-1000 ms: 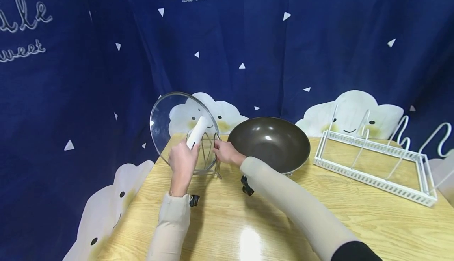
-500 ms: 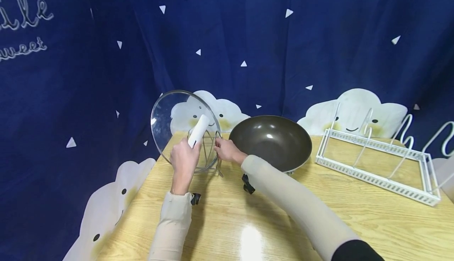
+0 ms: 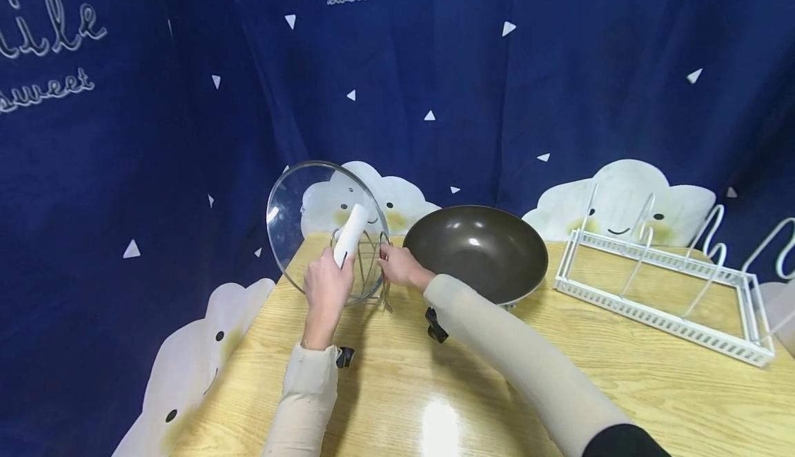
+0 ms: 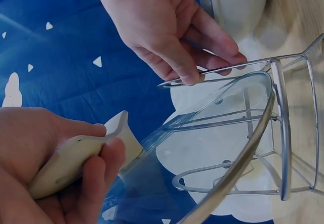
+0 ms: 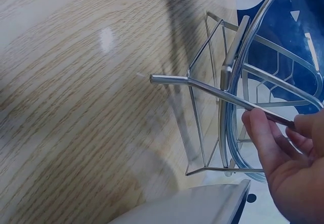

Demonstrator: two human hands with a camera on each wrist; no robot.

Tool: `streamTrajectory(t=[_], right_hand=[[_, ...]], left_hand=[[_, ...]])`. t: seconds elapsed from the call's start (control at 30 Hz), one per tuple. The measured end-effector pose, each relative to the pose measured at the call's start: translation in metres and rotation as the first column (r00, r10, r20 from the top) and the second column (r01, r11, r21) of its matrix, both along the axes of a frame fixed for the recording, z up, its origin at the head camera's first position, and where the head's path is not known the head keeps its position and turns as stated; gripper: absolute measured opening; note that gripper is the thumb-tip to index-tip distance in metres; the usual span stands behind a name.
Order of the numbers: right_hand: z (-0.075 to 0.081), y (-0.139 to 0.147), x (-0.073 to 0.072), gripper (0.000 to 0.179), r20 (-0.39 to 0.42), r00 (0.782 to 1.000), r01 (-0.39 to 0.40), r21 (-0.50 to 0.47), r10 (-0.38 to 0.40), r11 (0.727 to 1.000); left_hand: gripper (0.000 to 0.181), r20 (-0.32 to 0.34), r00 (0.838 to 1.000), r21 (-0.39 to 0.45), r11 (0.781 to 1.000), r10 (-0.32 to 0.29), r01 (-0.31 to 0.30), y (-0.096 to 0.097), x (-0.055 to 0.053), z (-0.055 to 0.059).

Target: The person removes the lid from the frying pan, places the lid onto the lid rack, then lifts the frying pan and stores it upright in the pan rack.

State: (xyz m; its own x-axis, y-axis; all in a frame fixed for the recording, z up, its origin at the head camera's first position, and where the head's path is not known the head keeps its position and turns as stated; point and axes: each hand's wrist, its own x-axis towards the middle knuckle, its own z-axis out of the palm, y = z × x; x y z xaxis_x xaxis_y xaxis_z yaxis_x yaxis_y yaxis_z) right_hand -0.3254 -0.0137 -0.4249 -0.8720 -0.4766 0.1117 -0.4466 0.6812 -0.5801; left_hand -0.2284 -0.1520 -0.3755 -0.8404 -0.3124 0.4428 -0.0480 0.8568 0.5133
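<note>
A clear glass pot lid (image 3: 304,198) with a metal rim stands upright in a small metal wire rack (image 4: 286,133) at the back left of the table. My left hand (image 3: 328,281) grips the lid's white handle (image 3: 351,232), fingers curled round it. On the rack's right side, my right hand (image 3: 400,265) pinches a wire of the frame between thumb and fingers. From the right wrist view, the lid's rim (image 5: 230,118) sits between the rack's wires. A dark wok (image 3: 478,253) rests just right of my right hand, partly behind that forearm.
A white rack (image 3: 658,308) with upright curved dividers stands on the right of the wooden table (image 3: 397,388). Behind the table hangs a dark blue curtain (image 3: 472,77) with white triangles and cloud shapes.
The whole head view has shifted slightly. Both hands keep their grips on the lid handle and the wire rack, with no clear movement of either thing.
</note>
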Motion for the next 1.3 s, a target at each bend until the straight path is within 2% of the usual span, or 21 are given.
streamTrajectory(t=[0.23,0.5,0.63,0.77,0.83,0.9,1.07,1.2,1.3], right_hand=[[0.0,0.0,0.001,0.014,-0.016,1.0,0.007,-0.002,-0.007,1.0],[0.004,0.003,0.002,0.017,0.01,1.0,0.021,-0.031,-0.021,0.999],[0.012,0.008,0.004,0.02,0.015,0.999,0.036,-0.021,-0.035,0.999],[0.027,0.02,0.003,0.02,0.035,0.998,0.056,0.0,-0.056,0.998],[0.038,0.029,0.002,0.019,0.064,0.997,0.05,0.0,-0.05,0.999],[0.049,0.04,0.002,0.018,0.092,0.995,0.045,-0.005,-0.045,0.999],[0.076,0.071,0.004,0.018,0.128,0.991,0.03,0.008,-0.031,1.0],[0.091,0.097,0.01,0.016,0.063,0.998,-0.003,0.103,-0.003,0.995],[0.096,0.117,0.016,0.013,0.001,1.0,-0.018,0.166,0.018,0.986]], left_hand=[[0.037,0.039,0.999,-0.014,1.0,-0.011,0.012,-0.002,0.001,0.002],[0.035,0.074,0.997,-0.037,0.999,-0.03,0.033,-0.005,0.002,0.014],[0.028,0.038,0.999,-0.067,0.998,0.02,-0.018,-0.006,0.004,0.023],[0.022,-0.057,0.998,-0.11,0.993,0.039,-0.045,-0.004,0.005,0.033],[0.021,-0.099,0.995,-0.131,0.991,0.007,-0.02,0.0,0.005,0.038],[0.02,-0.109,0.993,-0.151,0.988,-0.047,0.03,0.006,0.005,0.043],[0.021,-0.032,0.986,-0.194,0.968,-0.167,0.157,0.026,0.003,0.05],[0.019,0.02,0.969,-0.241,0.94,-0.245,0.242,0.041,0.0,0.047],[0.019,0.066,0.949,-0.268,0.911,-0.307,0.313,0.052,-0.003,0.04]])
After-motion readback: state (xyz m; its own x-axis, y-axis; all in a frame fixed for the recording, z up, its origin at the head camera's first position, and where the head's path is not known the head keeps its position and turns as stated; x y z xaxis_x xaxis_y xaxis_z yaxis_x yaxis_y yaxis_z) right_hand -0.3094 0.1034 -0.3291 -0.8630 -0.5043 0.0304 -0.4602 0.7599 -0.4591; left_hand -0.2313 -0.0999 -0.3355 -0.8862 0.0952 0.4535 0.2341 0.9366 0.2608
